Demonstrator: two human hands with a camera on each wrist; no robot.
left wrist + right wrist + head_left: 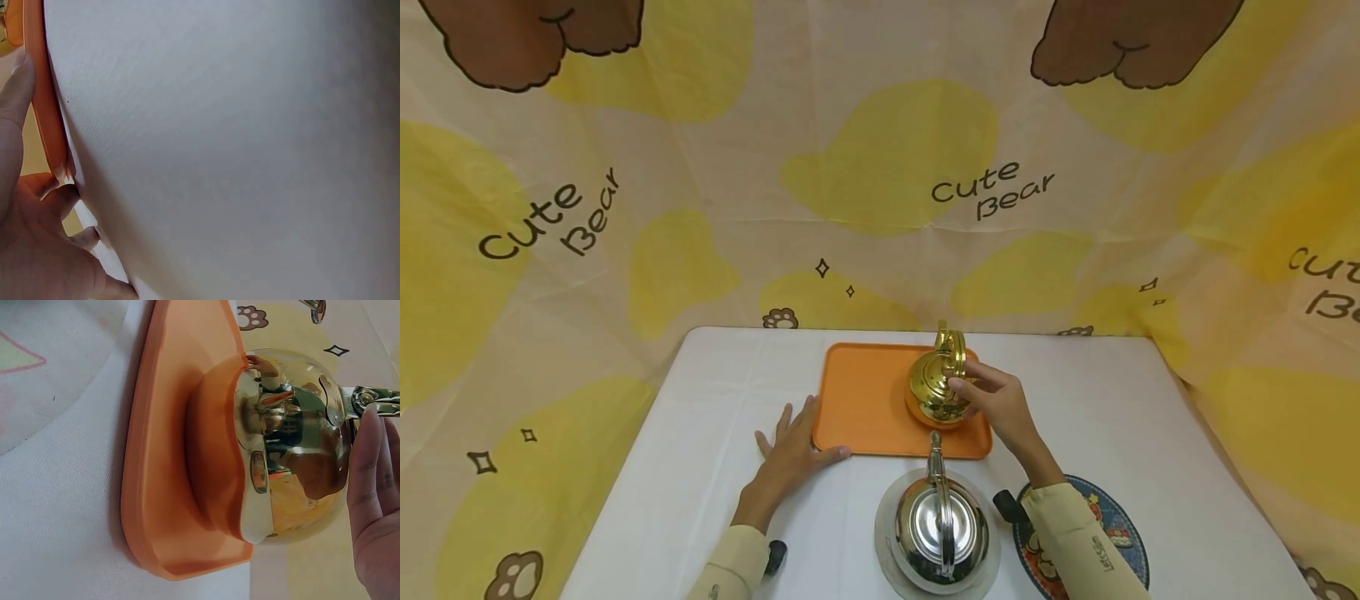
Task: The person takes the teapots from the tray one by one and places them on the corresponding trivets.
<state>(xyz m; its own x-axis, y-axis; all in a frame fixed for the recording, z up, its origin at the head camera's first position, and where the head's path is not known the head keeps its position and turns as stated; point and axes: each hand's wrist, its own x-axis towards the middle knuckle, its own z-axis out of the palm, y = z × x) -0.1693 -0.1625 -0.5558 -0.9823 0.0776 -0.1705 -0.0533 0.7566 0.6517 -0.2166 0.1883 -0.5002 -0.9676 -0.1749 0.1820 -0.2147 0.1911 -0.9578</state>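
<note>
A shiny gold teapot (934, 392) is at the right side of an orange tray (865, 400), its spout pointing away. My right hand (1003, 408) pinches its upright handle near the lower right end, thumb on the near side. In the right wrist view, the fingertips (372, 425) lie at the handle's hinge, and the pot's base is right at the tray's floor. My left hand (793, 458) has its fingers spread around the tray's near left corner. Its thumb (19, 87) rests along the tray's edge in the left wrist view.
Nearer to me, a silver teapot (942, 533) stands on a pale round mat (887, 533), its spout reaching toward the tray. A blue patterned round mat (1131, 542) lies partly under my right sleeve (1078, 533). A printed cloth (880, 275) hangs behind the white table (722, 392).
</note>
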